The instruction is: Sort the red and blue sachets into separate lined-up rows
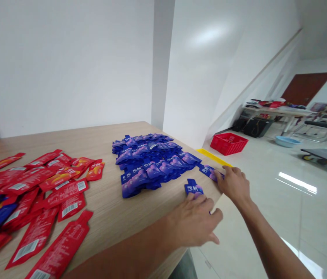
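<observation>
Clock centre: the overlapping rows of blue packets [147,170], stacked on the pale wood tabletop [105,217], white characters and pinkish shapes on their fronts.
Near loose packet: a single blue packet [192,187] just before 4 o'clock, lying apart from the rows, its narrow neck pointing away from the person.
Edge packet: another blue packet [208,171] at 3 o'clock, flat by the tabletop's right edge, its neck at the rows.
Left hand: the left hand [194,221], between 4 and 5 o'clock, palm down, fingers loosely spread and thumb well out to the side; its fingertips cover the lower end of the near loose packet without closing round it.
Right hand: the right hand [235,184], just past 3 o'clock, fingers bent over the outer end of the edge packet; whether it pinches or only presses cannot be told.
Red heap: red packets [70,193] scattered loosely around 9 o'clock, mostly barcode side up, a few orange-patterned, with some blue-purple ones among them at the far left.
Floor side: a yellow rim [214,156] at 3 o'clock beyond the tabletop edge; a red crate [228,143] between 2 and 3, a light-blue basin [287,141] farther out that way.
</observation>
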Action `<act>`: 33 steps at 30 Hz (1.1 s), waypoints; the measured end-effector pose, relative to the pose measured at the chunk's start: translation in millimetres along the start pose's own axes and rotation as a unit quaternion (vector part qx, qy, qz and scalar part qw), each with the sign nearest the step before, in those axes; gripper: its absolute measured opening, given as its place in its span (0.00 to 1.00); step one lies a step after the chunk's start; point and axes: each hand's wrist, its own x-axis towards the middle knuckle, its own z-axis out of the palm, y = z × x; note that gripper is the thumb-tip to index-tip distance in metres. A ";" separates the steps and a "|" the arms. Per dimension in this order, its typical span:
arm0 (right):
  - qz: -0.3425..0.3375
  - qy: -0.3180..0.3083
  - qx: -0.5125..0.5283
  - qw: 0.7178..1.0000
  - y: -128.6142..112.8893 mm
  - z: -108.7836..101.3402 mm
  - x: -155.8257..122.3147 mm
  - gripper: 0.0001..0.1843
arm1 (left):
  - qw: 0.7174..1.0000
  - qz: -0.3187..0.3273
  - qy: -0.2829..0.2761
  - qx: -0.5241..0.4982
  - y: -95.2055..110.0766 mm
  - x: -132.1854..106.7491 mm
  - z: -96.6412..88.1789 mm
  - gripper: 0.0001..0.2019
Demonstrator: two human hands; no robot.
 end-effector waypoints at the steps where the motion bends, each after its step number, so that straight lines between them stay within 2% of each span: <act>1: -0.020 0.003 0.014 1.000 1.4 0.3 -3.6 0.35 | 1.000 -0.006 0.006 -0.008 -1.1 -10.6 1.8 0.25; 4: -0.088 -0.008 0.064 0.994 6.8 2.6 -11.3 0.35 | 0.999 -0.012 0.005 -0.034 -8.7 -34.4 7.1 0.22; 7: -0.130 -0.028 0.105 0.986 12.6 5.7 -15.5 0.34 | 0.999 0.001 0.003 -0.048 -18.7 -34.5 16.8 0.20; 13: -0.151 -0.027 0.160 0.975 22.5 7.5 -15.7 0.36 | 0.984 -0.076 0.085 -0.134 -24.9 11.8 40.3 0.19; 17: -0.140 -0.021 0.176 0.974 26.8 13.0 -10.6 0.35 | 0.982 -0.063 0.096 -0.152 -27.4 39.3 54.1 0.16; 24: -0.124 -0.043 0.182 0.974 25.1 26.1 4.5 0.27 | 0.977 -0.066 0.109 -0.170 -35.3 58.0 62.8 0.16; 29: -0.104 -0.069 0.203 0.971 20.3 24.5 17.3 0.22 | 0.977 -0.077 0.106 -0.171 -42.9 73.6 68.3 0.12; 33: -0.062 -0.075 0.221 0.970 15.6 23.8 21.1 0.21 | 0.976 -0.083 0.110 -0.168 -45.0 81.8 71.0 0.12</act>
